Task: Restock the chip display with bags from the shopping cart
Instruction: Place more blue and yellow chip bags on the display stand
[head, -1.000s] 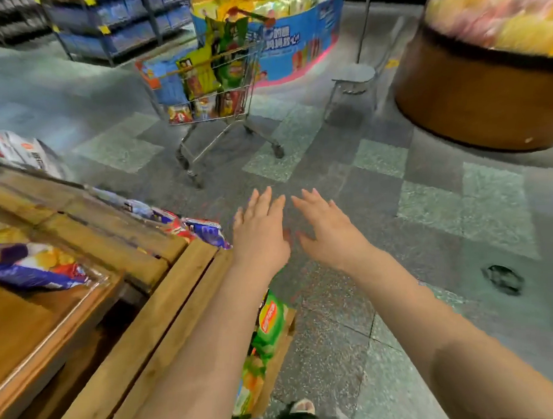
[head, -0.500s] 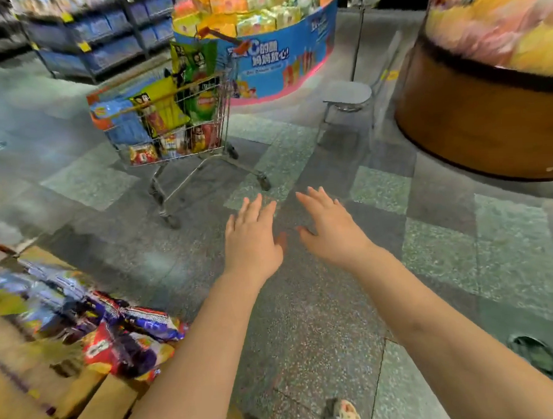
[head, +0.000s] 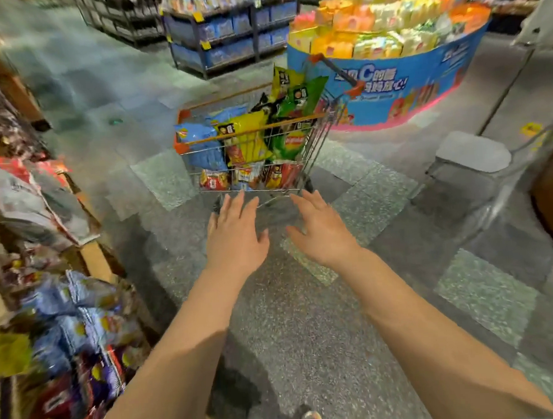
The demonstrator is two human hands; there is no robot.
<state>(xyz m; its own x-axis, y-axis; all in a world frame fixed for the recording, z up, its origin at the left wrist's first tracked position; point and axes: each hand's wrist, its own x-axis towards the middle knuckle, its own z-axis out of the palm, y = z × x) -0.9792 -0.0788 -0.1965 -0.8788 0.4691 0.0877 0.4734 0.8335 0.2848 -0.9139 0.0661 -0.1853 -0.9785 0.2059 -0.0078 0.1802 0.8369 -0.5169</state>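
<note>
Forearms stretch forward from the bottom edge, bare, over a speckled grey tile floor (head: 292,319). Low down between them, the toe of a shoe (head: 311,416) shows. The left hand (head: 235,235) and right hand (head: 322,228) are held side by side with a gap between them, palms down, fingers straight and spread, neither holding anything. Their fingertips point at the shopping cart (head: 321,134), which stands just beyond them on the floor; from this angle the fingertips overlap the cart's bottom edge, though contact cannot be told.

At the left edge runs the chip display (head: 95,260), a wooden stand with blurred blue, purple and red chip bags (head: 80,316) piled on it (the blur hides any print).

Inside the wire cart lie more bags: a blue bag (head: 202,139) at the left, a yellow bag (head: 246,137) in the middle, a green bag (head: 289,139) at the right, and red packets (head: 213,180) along the bottom. More yellow and green bags stand upright at its far side, below the orange handle (head: 335,70).

To the right of the cart sits a grey chair (head: 470,151). Beyond stands a round blue promotional island (head: 422,85) heaped with yellow and orange packs, and further back dark shelving (head: 229,37) with blue goods.
</note>
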